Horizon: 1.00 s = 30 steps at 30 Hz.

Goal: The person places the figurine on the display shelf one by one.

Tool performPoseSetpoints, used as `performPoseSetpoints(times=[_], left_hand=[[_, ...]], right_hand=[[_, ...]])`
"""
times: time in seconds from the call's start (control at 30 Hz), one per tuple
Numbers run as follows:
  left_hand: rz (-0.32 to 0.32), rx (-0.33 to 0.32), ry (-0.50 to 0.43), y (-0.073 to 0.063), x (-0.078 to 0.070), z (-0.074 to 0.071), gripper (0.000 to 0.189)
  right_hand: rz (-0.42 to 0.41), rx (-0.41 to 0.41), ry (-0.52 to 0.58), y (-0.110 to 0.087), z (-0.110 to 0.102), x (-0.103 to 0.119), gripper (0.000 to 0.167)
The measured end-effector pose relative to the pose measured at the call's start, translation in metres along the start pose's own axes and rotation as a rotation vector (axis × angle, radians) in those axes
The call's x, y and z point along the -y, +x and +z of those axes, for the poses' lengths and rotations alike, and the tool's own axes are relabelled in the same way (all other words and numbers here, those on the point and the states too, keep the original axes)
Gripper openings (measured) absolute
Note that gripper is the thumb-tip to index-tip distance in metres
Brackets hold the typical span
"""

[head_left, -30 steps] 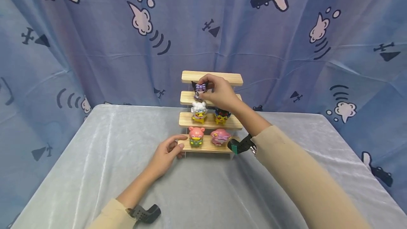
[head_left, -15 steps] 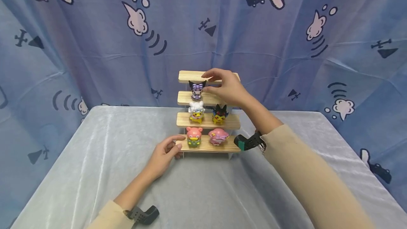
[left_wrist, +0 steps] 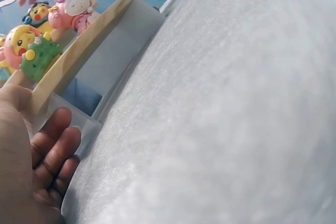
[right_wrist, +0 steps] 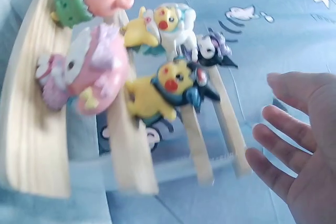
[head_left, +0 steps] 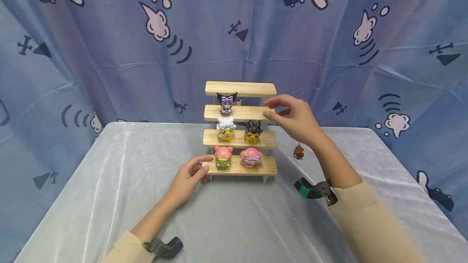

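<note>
A four-tier wooden display stand [head_left: 234, 142] stands on the table. My left hand [head_left: 187, 178] grips the left end of its lowest shelf, thumb and fingers around the edge. My right hand [head_left: 294, 117] is beside the right end of the second shelf from the top, fingers loosely bent, holding nothing. A black figurine with a purple bow [head_left: 226, 104] sits at the left of that shelf. One tier down are a white-hooded yellow figurine [head_left: 226, 129] and a black-eared yellow figurine [head_left: 252, 131]. The lowest shelf bears a pink-and-green figurine [head_left: 223, 157] and a pink figurine [head_left: 251, 157].
A small brown swirl-shaped figurine [head_left: 298, 151] lies on the table right of the stand, near my right forearm. Grey-white cloth covers the table [head_left: 153, 145]. A blue patterned curtain [head_left: 204, 23] hangs behind it.
My right hand has let go of the black figurine and moved right, off the shelf. The brown figurine has come into sight. My left hand stays on the stand.
</note>
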<state>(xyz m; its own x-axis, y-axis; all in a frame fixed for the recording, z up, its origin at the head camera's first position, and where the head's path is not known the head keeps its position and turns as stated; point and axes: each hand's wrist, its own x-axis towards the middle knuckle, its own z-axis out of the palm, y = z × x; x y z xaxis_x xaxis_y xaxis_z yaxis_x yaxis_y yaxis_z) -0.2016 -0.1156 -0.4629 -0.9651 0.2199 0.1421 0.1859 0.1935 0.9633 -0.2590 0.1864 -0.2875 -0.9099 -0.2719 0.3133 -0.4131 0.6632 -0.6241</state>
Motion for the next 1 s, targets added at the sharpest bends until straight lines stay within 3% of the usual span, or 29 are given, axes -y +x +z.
performPoseSetpoints(times=[0.57, 0.77, 1.0], left_hand=[[0.026, -0.002, -0.016, -0.001, 0.001, 0.001, 0.028], [-0.013, -0.001, -0.009, -0.002, 0.000, 0.003, 0.027], [-0.003, -0.005, 0.008, -0.001, -0.001, 0.001, 0.028]], right_hand=[[0.101, -0.187, -0.012, -0.053, 0.007, -0.063, 0.032], [0.153, -0.216, 0.019, -0.060, 0.016, -0.090, 0.030], [0.227, -0.223, -0.018, -0.061, 0.024, -0.117, 0.031]])
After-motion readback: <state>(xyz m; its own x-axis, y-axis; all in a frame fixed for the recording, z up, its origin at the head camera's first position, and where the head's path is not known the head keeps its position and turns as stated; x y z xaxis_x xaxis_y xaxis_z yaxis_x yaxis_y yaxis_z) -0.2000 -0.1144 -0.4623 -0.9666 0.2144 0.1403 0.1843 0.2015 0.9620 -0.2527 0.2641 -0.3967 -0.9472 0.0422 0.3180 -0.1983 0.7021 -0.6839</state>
